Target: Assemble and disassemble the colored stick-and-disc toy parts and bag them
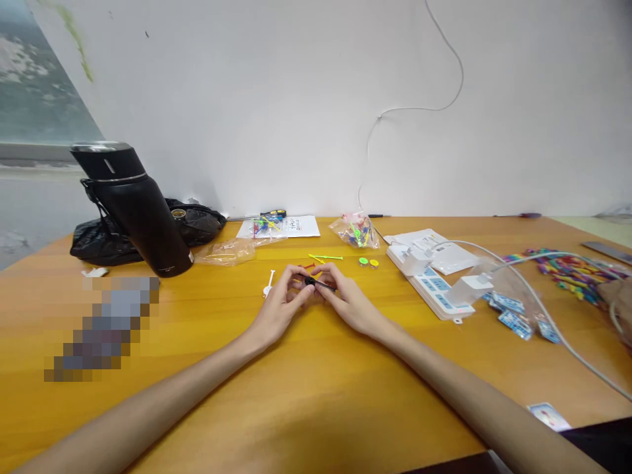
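Both my hands meet at the middle of the orange wooden table [306,395]. My left hand [282,304] and my right hand [345,299] pinch a small black part [311,282] with a thin rod sticking out to the right, fingers closed on it from both sides. Just beyond my fingers lie small plastic pieces: a white stick piece [268,284], yellow and green sticks [326,257], a red piece [307,266] and two little round green and yellow discs [368,262].
A black flask [135,207] stands at the left before a black bag [197,224]. Clear bags of coloured parts [356,230], an instruction sheet [296,226], a white power strip [429,282] with cables, blue packets [513,316] and colourful pieces [567,270] lie right.
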`<action>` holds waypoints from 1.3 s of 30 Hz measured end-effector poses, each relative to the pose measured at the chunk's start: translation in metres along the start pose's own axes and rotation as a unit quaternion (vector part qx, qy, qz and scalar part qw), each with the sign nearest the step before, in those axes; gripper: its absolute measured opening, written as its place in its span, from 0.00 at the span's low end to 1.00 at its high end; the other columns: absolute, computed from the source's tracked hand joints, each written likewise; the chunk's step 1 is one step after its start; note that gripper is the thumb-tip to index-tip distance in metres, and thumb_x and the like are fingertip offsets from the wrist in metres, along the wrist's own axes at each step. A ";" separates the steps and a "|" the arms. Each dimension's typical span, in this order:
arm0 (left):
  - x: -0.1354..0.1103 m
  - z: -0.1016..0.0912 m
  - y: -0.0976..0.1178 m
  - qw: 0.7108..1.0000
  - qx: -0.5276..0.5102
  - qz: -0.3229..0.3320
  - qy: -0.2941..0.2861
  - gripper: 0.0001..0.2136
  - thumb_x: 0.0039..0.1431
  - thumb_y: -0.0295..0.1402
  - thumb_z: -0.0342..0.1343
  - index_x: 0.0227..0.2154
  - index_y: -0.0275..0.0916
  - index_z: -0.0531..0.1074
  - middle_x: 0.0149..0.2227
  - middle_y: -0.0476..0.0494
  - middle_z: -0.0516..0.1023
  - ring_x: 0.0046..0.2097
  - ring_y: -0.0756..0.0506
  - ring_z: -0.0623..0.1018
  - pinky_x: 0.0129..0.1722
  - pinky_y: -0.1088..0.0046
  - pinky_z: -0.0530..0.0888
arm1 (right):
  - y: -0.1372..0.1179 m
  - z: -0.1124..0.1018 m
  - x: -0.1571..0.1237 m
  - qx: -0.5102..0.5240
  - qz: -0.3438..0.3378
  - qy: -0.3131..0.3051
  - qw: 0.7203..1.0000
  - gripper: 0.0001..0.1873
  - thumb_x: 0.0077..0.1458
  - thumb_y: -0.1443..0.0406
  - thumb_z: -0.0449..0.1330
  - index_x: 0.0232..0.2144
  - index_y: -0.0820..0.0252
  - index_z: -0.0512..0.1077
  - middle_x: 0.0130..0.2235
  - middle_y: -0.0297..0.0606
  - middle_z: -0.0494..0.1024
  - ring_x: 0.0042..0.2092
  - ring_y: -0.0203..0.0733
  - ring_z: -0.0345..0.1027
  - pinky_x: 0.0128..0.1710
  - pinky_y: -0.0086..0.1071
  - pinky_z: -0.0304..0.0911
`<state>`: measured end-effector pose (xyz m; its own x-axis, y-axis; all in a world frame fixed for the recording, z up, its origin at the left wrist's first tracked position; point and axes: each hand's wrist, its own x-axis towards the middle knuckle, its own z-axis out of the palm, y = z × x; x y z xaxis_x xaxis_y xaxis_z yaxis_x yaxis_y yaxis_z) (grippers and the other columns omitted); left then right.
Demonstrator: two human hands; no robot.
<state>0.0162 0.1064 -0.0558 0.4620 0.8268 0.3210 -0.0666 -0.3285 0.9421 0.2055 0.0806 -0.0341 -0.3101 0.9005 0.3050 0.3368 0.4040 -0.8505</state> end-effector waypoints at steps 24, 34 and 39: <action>0.003 -0.003 -0.001 0.999 0.037 0.001 0.000 0.14 0.69 0.42 0.53 0.50 0.41 0.73 0.52 0.40 0.75 0.51 0.42 0.76 0.47 0.67 0.75 | -0.007 -0.005 -0.002 -0.283 -0.097 0.033 0.954 0.08 0.70 0.62 0.55 0.47 0.55 0.73 0.45 0.41 0.81 0.43 0.45 0.77 0.43 0.36 0.69; -0.003 -0.001 0.005 0.988 0.141 -0.039 -0.050 0.16 0.74 0.45 0.41 0.47 0.40 0.67 0.32 0.49 0.72 0.36 0.45 0.75 0.42 0.67 0.69 | -0.006 -0.003 -0.002 -0.374 -0.197 0.046 0.905 0.12 0.71 0.66 0.52 0.54 0.57 0.70 0.44 0.41 0.79 0.45 0.45 0.73 0.46 0.39 0.70; -0.007 -0.001 0.010 0.981 0.174 -0.065 -0.062 0.14 0.74 0.43 0.37 0.44 0.41 0.64 0.31 0.49 0.70 0.37 0.43 0.74 0.44 0.66 0.67 | -0.003 0.001 -0.002 -0.469 -0.245 0.030 0.848 0.15 0.71 0.68 0.50 0.57 0.62 0.67 0.41 0.43 0.77 0.43 0.48 0.69 0.43 0.41 0.69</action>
<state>0.0119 0.0978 -0.0483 0.5528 0.8166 0.1662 0.2955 -0.3786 0.8771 0.2043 0.0772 -0.0323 -0.5808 0.5833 0.5679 0.7488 0.6565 0.0916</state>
